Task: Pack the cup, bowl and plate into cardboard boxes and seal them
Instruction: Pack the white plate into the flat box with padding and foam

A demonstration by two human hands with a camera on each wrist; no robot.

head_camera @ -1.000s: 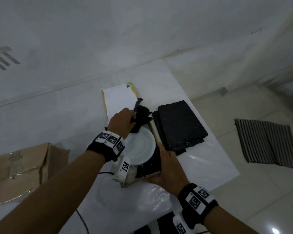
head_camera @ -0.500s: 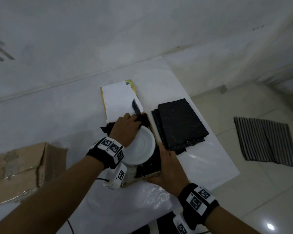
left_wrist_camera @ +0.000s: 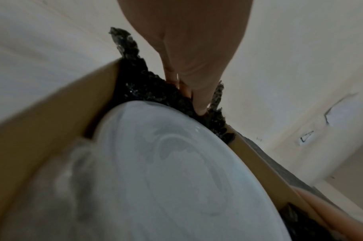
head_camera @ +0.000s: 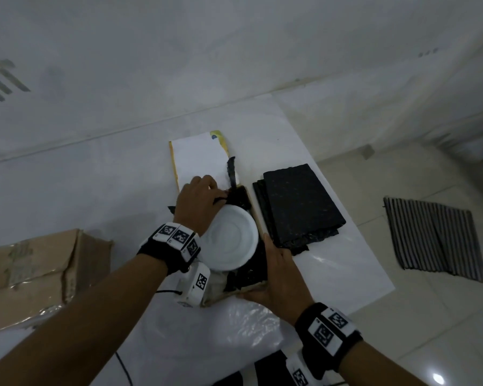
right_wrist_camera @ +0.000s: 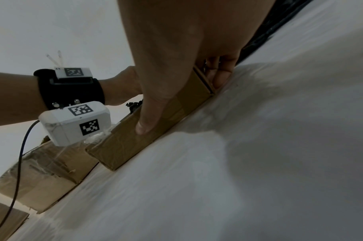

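A white plate (head_camera: 229, 240) (left_wrist_camera: 176, 179) lies in a shallow cardboard box (head_camera: 255, 218) (right_wrist_camera: 135, 143) lined with black padding (head_camera: 239, 197) (left_wrist_camera: 147, 88). My left hand (head_camera: 222, 196) (left_wrist_camera: 195, 101) is at the far rim of the plate. Its thumb and fingers pinch the padding down between the plate and the box's far wall. A black strip sticks up past the fingers. My right hand (head_camera: 271, 266) (right_wrist_camera: 182, 101) grips the box's near right corner, thumb on the front wall and fingers curled round the side. No cup or bowl shows.
The box's white flap (head_camera: 198, 160) lies open beyond it. A stack of black padding sheets (head_camera: 299, 204) sits just right of the box. A larger taped cardboard box (head_camera: 34, 271) stands at the left. Crumpled clear plastic (head_camera: 234, 330) lies in front. A striped mat (head_camera: 435, 238) is on the floor.
My left hand has gone down with the bunched black padding, from above the box's far end into the gap behind the plate. The right hand has kept its grip.
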